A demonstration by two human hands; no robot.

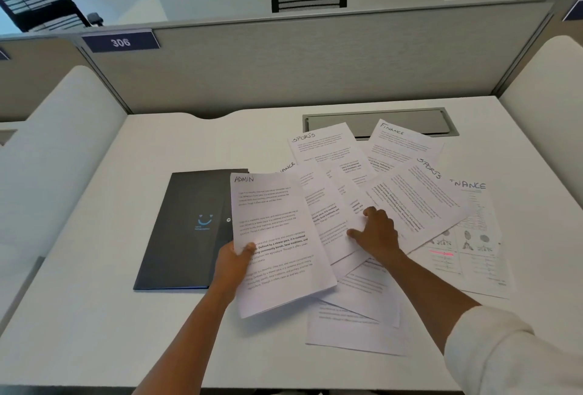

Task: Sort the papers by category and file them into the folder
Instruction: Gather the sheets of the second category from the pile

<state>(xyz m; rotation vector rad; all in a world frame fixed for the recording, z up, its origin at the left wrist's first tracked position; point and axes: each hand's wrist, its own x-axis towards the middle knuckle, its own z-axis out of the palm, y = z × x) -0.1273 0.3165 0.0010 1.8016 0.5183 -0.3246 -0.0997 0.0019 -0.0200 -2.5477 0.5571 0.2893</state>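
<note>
White paper sheets lie fanned across the middle and right of a pale surface (pixel 94 315), each headed in handwriting with a category. At centre frame the left hand (pixel 235 260) has its grip closed on the left edge of a sheet marked ADMIN (pixel 277 240), thumb on top, lifting it so it tilts above the pile and overlaps the right side of a black folder (pixel 186 227). The folder lies shut and flat at centre left, a small pale logo on its cover. Just right of centre the right hand (pixel 377 233) rests on the spread, fingers bent and pressing the overlapping pages; its grip does not seem to enclose any sheet. Above it, toward upper right, lie a SPORTS sheet (pixel 325 148), a FINANCE sheet (pixel 407 145), another SPORTS page (pixel 422 199), and at far right a FINANCE page (pixel 473 237) with small diagrams. More pages, their headings hidden, sit lower centre. Judging by this, sorting is at an early stage: one sheet is picked out and nothing looks filed. Next, the ADMIN sheet needs a clear spot of its own, then matching headings gathered into stacks before the folder is opened.
</note>
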